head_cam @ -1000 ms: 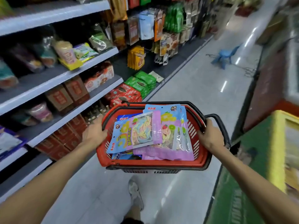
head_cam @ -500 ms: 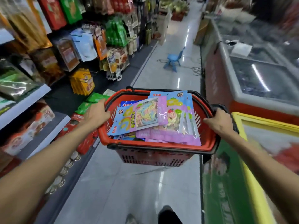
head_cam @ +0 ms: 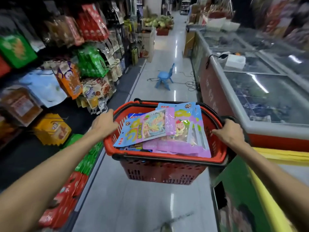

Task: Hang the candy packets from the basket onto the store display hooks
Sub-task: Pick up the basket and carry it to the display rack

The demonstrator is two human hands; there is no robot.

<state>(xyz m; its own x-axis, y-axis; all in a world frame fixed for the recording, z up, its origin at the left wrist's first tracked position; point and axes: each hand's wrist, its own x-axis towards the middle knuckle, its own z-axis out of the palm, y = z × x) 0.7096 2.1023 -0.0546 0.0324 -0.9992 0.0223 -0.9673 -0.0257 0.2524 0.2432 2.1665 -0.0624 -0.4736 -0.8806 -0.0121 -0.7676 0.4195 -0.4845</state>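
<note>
While both hands, left hand [head_cam: 105, 125] and right hand [head_cam: 229, 132], grip the basket [head_cam: 164, 159] rim, keep it level so the candy packets [head_cam: 160, 129] stay put.

The basket [head_cam: 165, 158] has been carried further along the aisle, nearer the blue chair [head_cam: 164, 77]

One head-worn camera looks forward and down the aisle, close above the red basket [head_cam: 164, 158], shelves [head_cam: 70, 77] left, freezers [head_cam: 260, 91] right.
</note>
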